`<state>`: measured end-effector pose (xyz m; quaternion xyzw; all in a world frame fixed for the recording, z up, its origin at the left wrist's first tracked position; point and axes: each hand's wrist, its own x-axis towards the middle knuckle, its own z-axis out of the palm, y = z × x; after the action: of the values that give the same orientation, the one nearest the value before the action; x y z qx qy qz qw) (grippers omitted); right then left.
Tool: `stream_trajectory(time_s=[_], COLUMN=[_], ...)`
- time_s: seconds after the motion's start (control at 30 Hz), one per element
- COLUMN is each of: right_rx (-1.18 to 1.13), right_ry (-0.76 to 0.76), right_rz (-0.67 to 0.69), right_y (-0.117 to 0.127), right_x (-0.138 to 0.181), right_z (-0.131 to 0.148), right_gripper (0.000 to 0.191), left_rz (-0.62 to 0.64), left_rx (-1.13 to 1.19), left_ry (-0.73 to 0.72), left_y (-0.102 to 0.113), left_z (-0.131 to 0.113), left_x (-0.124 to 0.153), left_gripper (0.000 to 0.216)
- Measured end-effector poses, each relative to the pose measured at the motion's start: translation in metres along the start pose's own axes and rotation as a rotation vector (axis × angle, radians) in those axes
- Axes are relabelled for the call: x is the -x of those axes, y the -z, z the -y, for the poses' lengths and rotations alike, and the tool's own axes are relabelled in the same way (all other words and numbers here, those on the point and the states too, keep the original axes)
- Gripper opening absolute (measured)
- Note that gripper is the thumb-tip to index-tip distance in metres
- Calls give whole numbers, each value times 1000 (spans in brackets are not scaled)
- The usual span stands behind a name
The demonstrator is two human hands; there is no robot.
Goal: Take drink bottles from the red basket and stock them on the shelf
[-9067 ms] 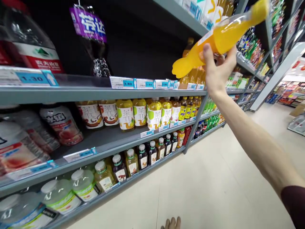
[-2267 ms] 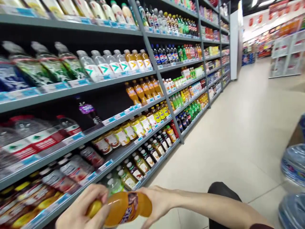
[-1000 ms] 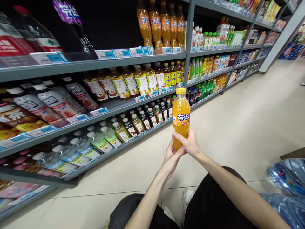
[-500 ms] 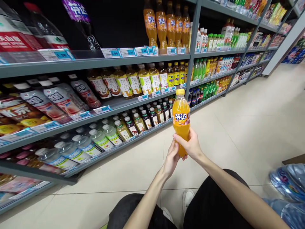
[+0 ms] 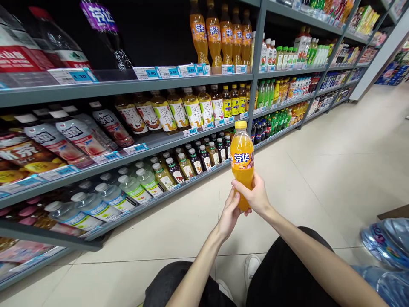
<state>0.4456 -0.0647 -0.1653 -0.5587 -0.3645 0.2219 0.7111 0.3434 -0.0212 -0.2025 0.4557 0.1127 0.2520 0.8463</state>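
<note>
An orange soda bottle (image 5: 242, 149) with a yellow cap and a purple-and-white label stands nearly upright between my two hands, in front of the shelves. My right hand (image 5: 255, 194) is wrapped round its lower half, the thumb across the front below the label. Lower down, my left hand (image 5: 230, 211) grips the bottle's base from the left side, its fingers partly hidden behind the bottle. Both hands are close together and touch near the base.
Grey shelves (image 5: 153, 88) full of bottled drinks run along the left and back. Orange soda bottles (image 5: 226, 38) stand on the upper shelf beside a leaning dark bottle with a purple label (image 5: 99, 17). Large water bottles (image 5: 383, 243) lie on the pale tiled floor (image 5: 287, 170) at right.
The shelves have shifted slightly left in the view. My hands keep the same grip on the soda bottle, which hardly moves.
</note>
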Motion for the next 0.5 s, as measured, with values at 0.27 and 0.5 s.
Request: stream_trajectory(time_s=[0.27,0.5], right_rx=[-3,2], right_ry=[-29,-17], right_rz=[-5,-10], right_y=[0,0], right_x=[1,1], right_z=[2,0], right_gripper=[43,42], left_rz=[-2,-3], left_rx=[-1,12], left_ry=[4,8], left_y=[0,0], left_z=[0,-1], left_x=[0,0], left_gripper=[63,60])
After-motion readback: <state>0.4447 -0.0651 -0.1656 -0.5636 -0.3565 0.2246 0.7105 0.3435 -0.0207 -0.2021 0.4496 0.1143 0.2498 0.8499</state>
